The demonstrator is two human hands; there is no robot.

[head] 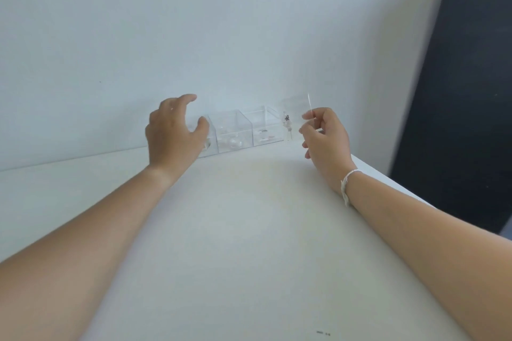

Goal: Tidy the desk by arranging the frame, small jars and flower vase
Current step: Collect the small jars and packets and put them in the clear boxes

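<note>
Jars sit against the wall; left hand spreads wide at them, right hand pinches a clear frame beside them, probably to stand it next.

Three clear plastic boxes stand side by side at the white table's far edge, against the wall; a small glass vase stands just right.

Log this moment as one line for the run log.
left hand: open, at clear boxes | right hand: pinching thin clear piece | desk
</note>
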